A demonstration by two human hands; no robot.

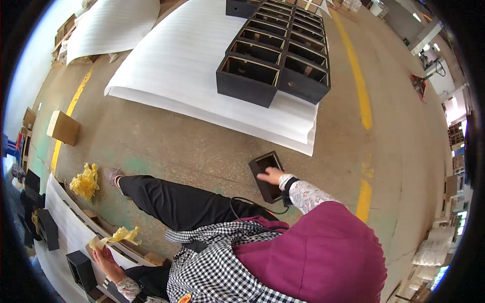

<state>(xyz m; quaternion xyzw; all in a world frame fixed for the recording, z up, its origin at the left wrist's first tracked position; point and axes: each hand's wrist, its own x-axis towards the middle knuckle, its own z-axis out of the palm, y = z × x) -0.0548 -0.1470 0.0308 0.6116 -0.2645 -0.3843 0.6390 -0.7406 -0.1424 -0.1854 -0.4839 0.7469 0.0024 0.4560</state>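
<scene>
At the lower left, my left hand (105, 263) pinches a crumpled strip of pale yellow tape (124, 236), whose loose end trails to the right. Right of centre, my right hand (272, 175) reaches across the side wall of a small open black box (274, 194). Its fingers bend over the box's opening, and the thumb's grip is partly hidden. The box lies at a slant, open side up, beside my knee. Below the left hand sits another open black box (81, 270) on a white-covered surface.
Rows of open black boxes (247, 91) stand on white sheeting (166, 76) ahead. A heap of crumpled yellow tape (86, 182) lies by my shoe, with a brown carton (64, 128) beyond. More black boxes (48, 230) are at far left. A yellow floor line (356, 76) runs along the right.
</scene>
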